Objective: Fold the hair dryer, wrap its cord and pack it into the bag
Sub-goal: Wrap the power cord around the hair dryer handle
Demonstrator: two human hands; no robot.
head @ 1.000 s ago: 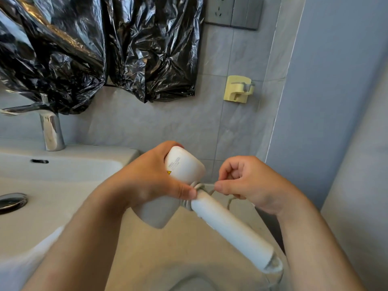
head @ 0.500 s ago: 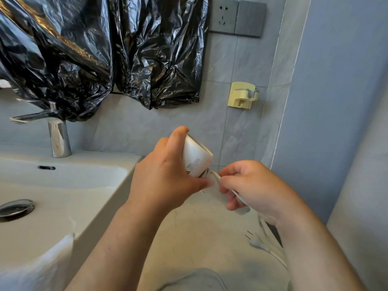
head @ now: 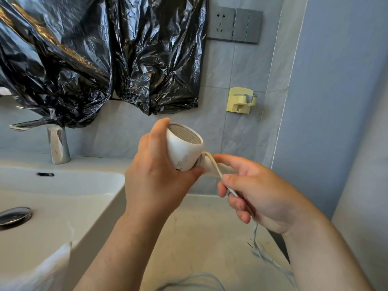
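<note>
My left hand (head: 159, 177) grips the white hair dryer (head: 184, 150) by its body, with the mesh grille end turned up and away from me. The dryer's handle is mostly hidden behind my right hand. My right hand (head: 258, 194) pinches the white cord (head: 214, 166) between thumb and fingers just where it leaves the dryer. The rest of the cord hangs blurred below my right hand and loops over the floor (head: 258, 248). No bag for packing can be made out.
A white sink (head: 63, 198) with a chrome tap (head: 56, 143) stands at the left. Black plastic sheeting (head: 94, 55) hangs on the tiled wall. A grey socket and switch plate (head: 234, 25) and a yellow wall holder (head: 240, 100) are on the wall ahead. A blue wall (head: 336, 101) closes the right side.
My left hand has turned the dryer so its grille end faces up; a second ago the long handle pointed down toward me. My right hand has drawn the cord across and lower.
</note>
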